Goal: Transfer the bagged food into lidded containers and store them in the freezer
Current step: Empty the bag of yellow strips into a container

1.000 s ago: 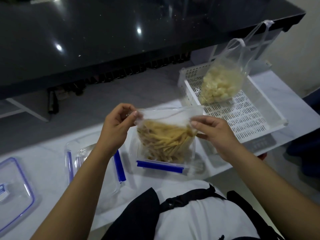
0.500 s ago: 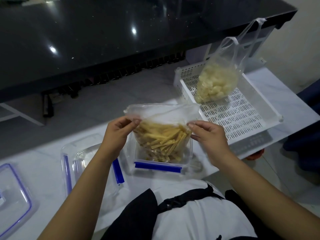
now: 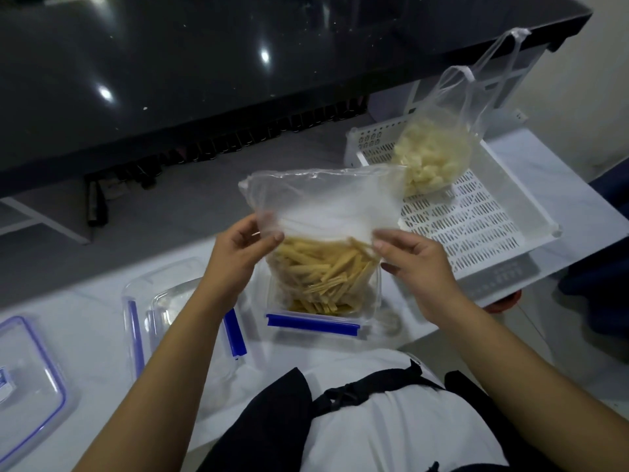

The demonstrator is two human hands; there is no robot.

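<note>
A clear plastic bag (image 3: 323, 202) of yellow fries stands upside down in a clear container (image 3: 369, 315) with blue clips on the white counter. The fries (image 3: 323, 270) fill the container's mouth. My left hand (image 3: 238, 253) pinches the bag's left side and my right hand (image 3: 415, 264) pinches its right side, both just above the fries. The bag's empty upper part billows above my fingers. A second bag (image 3: 432, 158) with pale food chunks sits in the white slotted tray (image 3: 476, 226) at the right.
A second clear container (image 3: 163, 301) with blue clips lies left of my left arm. A blue-rimmed lid (image 3: 30, 379) rests at the far left. A dark glossy surface (image 3: 238, 63) overhangs the back. The counter's front edge runs close to my body.
The bag's empty top has risen and spread out above my hands. More fries sit down in the container. Both hands stay on the bag's sides.
</note>
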